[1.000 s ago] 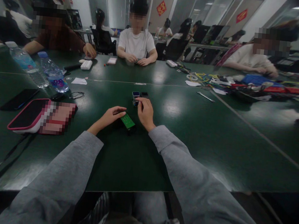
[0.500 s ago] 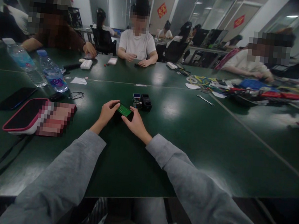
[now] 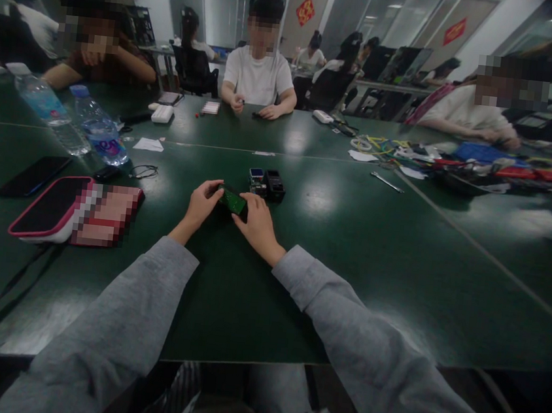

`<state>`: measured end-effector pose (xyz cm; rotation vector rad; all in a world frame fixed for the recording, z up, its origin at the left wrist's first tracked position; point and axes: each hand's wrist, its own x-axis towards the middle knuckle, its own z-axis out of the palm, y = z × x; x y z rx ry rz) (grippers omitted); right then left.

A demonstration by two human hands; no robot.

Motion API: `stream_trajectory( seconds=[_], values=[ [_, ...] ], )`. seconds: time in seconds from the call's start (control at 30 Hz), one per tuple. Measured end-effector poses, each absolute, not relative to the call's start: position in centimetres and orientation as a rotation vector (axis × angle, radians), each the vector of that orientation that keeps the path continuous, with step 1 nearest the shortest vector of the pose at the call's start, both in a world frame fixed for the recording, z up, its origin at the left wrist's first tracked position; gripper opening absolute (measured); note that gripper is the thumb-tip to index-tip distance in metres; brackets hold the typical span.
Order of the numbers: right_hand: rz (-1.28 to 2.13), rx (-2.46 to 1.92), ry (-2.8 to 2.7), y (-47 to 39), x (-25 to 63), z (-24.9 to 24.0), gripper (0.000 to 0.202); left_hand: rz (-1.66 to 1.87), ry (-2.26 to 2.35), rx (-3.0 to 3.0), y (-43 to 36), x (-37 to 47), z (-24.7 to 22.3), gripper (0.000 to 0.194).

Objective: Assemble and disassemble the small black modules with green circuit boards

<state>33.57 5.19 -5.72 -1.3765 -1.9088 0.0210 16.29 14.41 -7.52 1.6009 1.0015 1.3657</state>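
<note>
Both forearms angle in toward twelve o'clock, left hand (image 3: 200, 204) and right hand (image 3: 256, 223) pinching the green circuit board (image 3: 232, 200) between them.

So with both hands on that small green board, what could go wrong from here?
The green board is pinched only at its ends by the left hand and right hand, so it might slip. The small black parts sit close behind it and could get knocked. The dim light could hide fine detail.

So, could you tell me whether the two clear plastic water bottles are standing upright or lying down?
Lying down: both clear plastic water bottles rest on their sides on the dark green table.
</note>
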Motion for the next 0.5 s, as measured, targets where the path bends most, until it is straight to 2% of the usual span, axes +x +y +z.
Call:
stream_trajectory(
  seconds=[0.3, 0.5],
  values=[
    [0.348, -1.381, -1.626, 6.3, 34.1, -6.8, 0.048, 1.280, 0.970, 1.644, 14.0, 16.4, -7.2, 0.022],
    [0.293, -1.336, -1.698, 5.7, 34.0, -5.9, 0.041, 1.288, 1.014, 1.775, 13.9, 16.2, -7.2, 0.029]
  ],
)
